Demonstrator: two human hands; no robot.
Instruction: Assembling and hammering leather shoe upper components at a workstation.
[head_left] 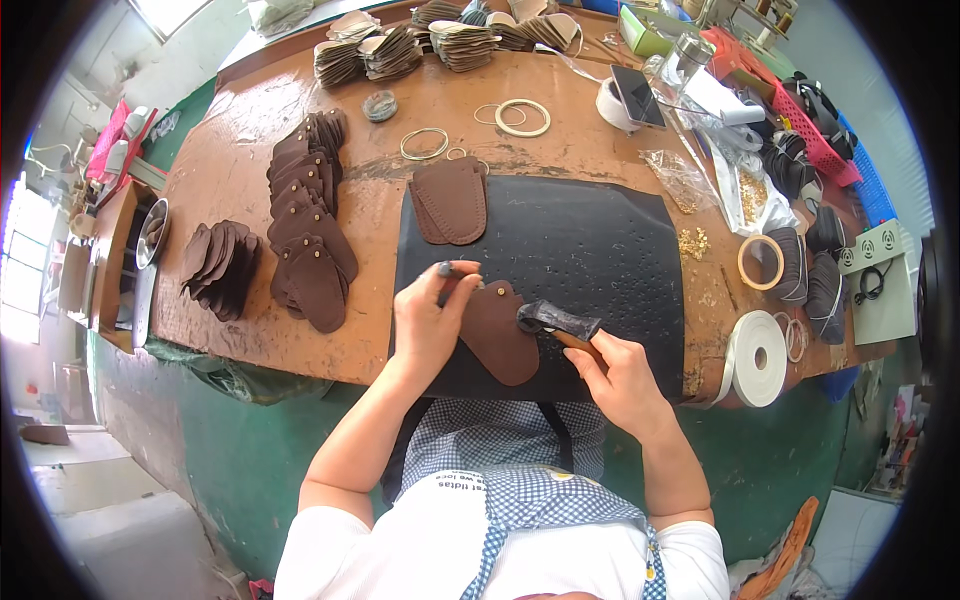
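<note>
On a black rubber mat (pixel 600 240) in front of me lies a brown leather piece (pixel 505 345) with a small brass stud near its top edge. My left hand (pixel 430 318) is closed around a short metal setting punch (pixel 460 270), held at the piece's upper left. My right hand (pixel 622 375) grips a hammer (pixel 558 319) by its handle, and the dark head is over the right side of the leather. Farther up the mat sit brown leather pieces with stitch holes (pixel 449 200), overlapping each other.
Overlapping studded leather pieces (pixel 312 220) run down the left side, beside another leather stack (pixel 218 268). Stacks of leather (pixel 390 52) line the far edge. At right are loose brass studs (pixel 693 242), a white tape roll (pixel 760 358), a phone (pixel 638 96) and a pink basket (pixel 815 130).
</note>
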